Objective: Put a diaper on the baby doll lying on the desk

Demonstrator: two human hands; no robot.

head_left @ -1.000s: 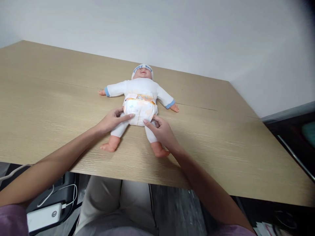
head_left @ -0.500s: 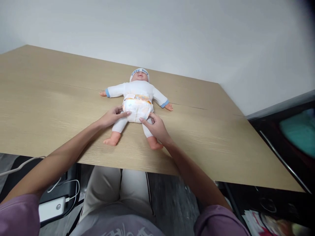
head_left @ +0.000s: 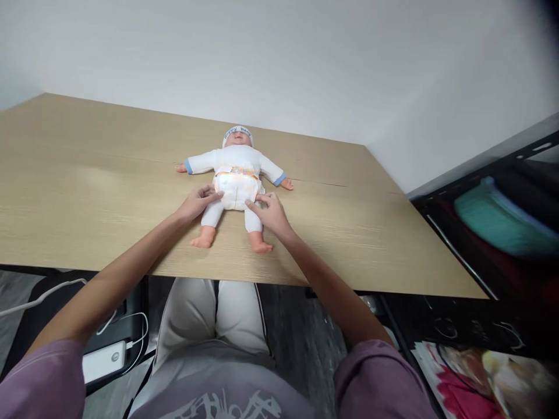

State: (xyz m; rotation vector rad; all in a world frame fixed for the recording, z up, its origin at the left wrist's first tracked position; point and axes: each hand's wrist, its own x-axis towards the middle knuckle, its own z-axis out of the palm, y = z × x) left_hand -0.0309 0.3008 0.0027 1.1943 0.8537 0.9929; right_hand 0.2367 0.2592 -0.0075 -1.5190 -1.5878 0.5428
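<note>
A baby doll [head_left: 238, 156] in white clothes with blue cuffs lies on its back on the wooden table, arms spread and feet toward me. Round its hips is a white diaper [head_left: 236, 192] with an orange printed band at the waist. My left hand [head_left: 197, 202] pinches the diaper's edge at the leg on the left side. On the other side, my right hand [head_left: 269, 210] grips the diaper's leg edge between thumb and fingers. The fingertips of both hands are partly hidden at the diaper's edges.
The table [head_left: 109, 192] meets a white wall [head_left: 262, 58] behind the doll. A dark shelf holding a teal item [head_left: 502, 218] stands at the right. Lower left, a white power bank [head_left: 103, 362] with a cable rests on a black seat.
The camera view has shifted, so the doll and table appear slightly left and smaller. Both hands stay at the diaper's leg edges, with only slight finger movement.
</note>
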